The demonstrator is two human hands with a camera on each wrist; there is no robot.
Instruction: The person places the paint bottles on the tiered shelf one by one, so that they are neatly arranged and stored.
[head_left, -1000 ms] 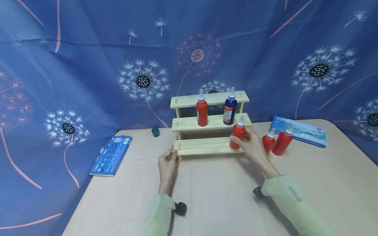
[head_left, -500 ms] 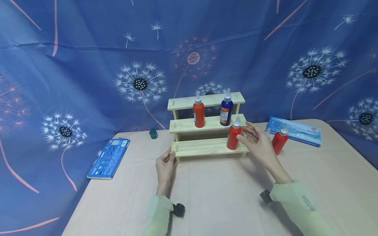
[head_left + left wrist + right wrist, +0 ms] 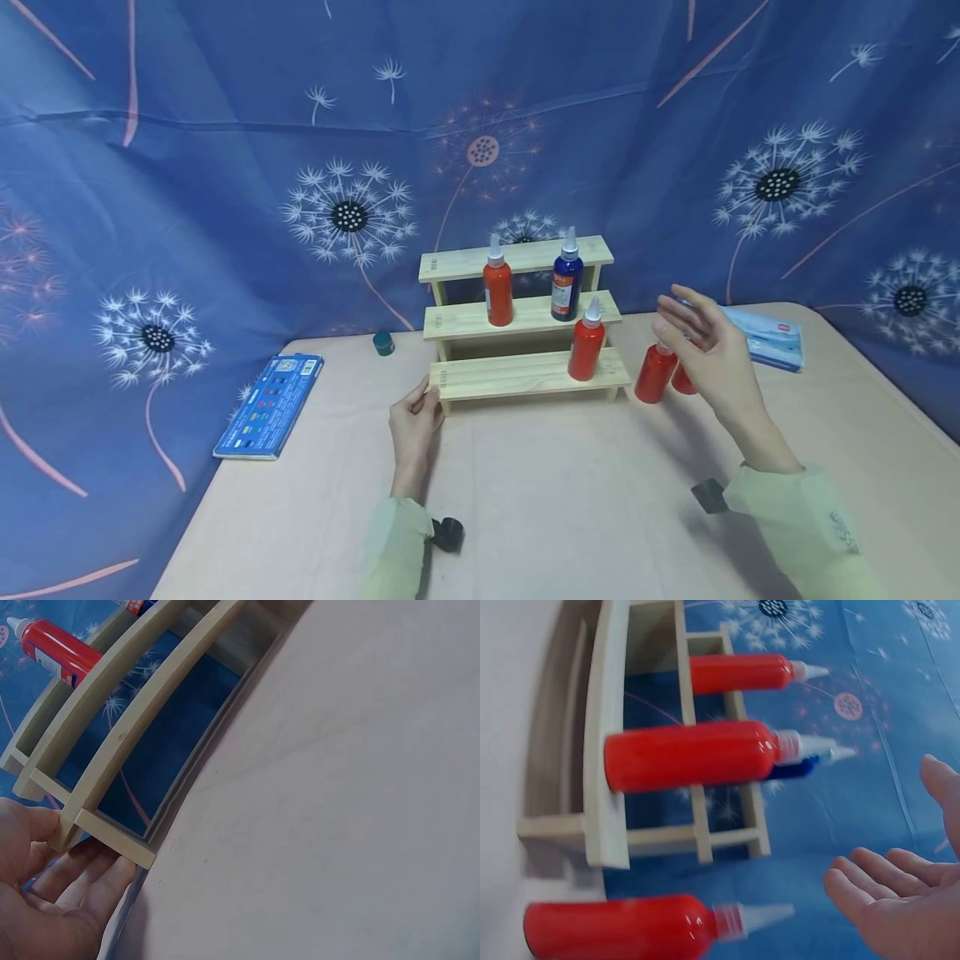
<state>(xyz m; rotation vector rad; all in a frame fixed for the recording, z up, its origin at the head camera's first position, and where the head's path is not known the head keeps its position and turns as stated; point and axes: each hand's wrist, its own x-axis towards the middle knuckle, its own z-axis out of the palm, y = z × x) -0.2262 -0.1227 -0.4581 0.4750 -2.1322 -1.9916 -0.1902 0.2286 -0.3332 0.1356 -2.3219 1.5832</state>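
A three-step wooden display rack (image 3: 502, 377) stands on the table. My left hand (image 3: 415, 423) pinches the left end of its lowest step, thumb above and fingers curled below, as the left wrist view shows. On the right of that step stands a red paint bottle (image 3: 587, 348) with a pointed cap. The middle step holds an orange-red bottle (image 3: 498, 293) and a dark blue bottle (image 3: 566, 287). My right hand (image 3: 712, 358) is in the air with nothing in it, fingers spread. It overlaps two red bottles on the table, the nearer bottle (image 3: 655, 375) and one partly hidden behind the fingers.
A blue flat box (image 3: 268, 407) lies at the left table edge, a light blue box (image 3: 772, 337) at the back right, partly behind my right hand. A small dark green jar (image 3: 383, 343) sits left of the rack. A blue dandelion-print cloth (image 3: 225, 167) hangs behind.
My right hand has let go of the red bottle on the lowest step and moved right, over the bottles on the table. My left hand keeps its grip; the head view has shifted slightly.
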